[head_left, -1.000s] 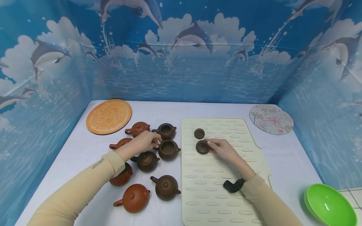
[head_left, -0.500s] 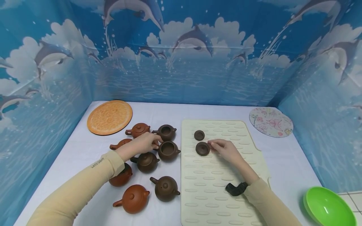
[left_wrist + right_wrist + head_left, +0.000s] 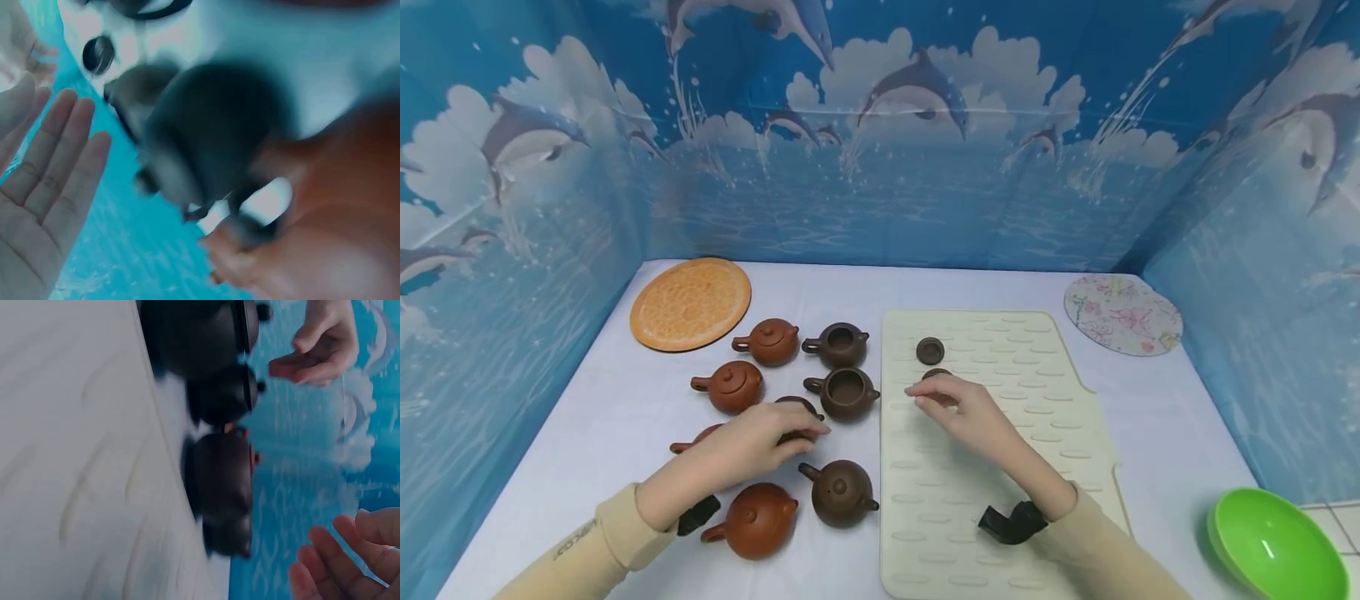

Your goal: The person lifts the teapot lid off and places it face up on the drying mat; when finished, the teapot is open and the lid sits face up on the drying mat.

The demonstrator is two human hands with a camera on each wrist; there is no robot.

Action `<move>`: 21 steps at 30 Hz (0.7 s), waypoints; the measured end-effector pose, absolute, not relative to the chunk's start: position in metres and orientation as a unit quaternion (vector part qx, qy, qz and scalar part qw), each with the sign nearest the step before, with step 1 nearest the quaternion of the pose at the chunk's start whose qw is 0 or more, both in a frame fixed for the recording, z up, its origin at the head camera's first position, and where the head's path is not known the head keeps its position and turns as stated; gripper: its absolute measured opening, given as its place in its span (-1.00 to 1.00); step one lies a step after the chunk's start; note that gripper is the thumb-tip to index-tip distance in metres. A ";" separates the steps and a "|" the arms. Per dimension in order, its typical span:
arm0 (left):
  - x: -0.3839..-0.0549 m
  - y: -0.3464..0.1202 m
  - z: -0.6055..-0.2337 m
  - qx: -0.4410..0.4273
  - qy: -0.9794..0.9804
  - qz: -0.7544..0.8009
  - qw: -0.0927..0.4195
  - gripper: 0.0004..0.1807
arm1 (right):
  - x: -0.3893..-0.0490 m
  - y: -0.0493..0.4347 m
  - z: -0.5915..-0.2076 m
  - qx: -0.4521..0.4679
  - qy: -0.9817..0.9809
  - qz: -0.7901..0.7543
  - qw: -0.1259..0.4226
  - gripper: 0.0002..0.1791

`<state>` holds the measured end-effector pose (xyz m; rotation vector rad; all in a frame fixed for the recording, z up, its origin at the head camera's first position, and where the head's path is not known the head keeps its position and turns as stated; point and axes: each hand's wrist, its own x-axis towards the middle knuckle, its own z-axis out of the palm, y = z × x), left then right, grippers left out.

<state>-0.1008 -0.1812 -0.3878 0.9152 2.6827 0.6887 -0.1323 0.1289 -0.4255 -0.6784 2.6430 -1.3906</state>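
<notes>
My left hand [image 3: 775,437], fingers extended, hovers over a dark brown lidded teapot [image 3: 797,402] and partly hides it. In the left wrist view its palm and straight fingers hold nothing. Two dark teapots without lids, a far one [image 3: 841,358] and a nearer one [image 3: 847,414], stand beyond it. Closer in is another dark lidded teapot [image 3: 842,496]. My right hand [image 3: 962,412] is above the cream mat [image 3: 925,517], its fingers loosely bent around nothing. Beneath its fingers a dark round lid [image 3: 937,374] peeks out, mostly covered. A second lid [image 3: 930,351] lies just behind.
Several reddish clay teapots, among them a front one [image 3: 756,525] and a rear one [image 3: 769,343], fill the left side. An orange round mat [image 3: 691,304] lies back left, a floral round mat [image 3: 1123,315] back right. A green bowl [image 3: 1277,546] sits front right.
My left hand has left the handle of the nearer lidless teapot and moved toward me. The right hand has shifted left, now covering most of the nearer lid it was beside.
</notes>
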 end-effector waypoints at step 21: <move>-0.098 -0.184 -0.423 0.337 0.888 0.247 0.191 -0.77 | -0.088 0.054 -0.429 -0.421 0.815 -0.379 0.124 -0.81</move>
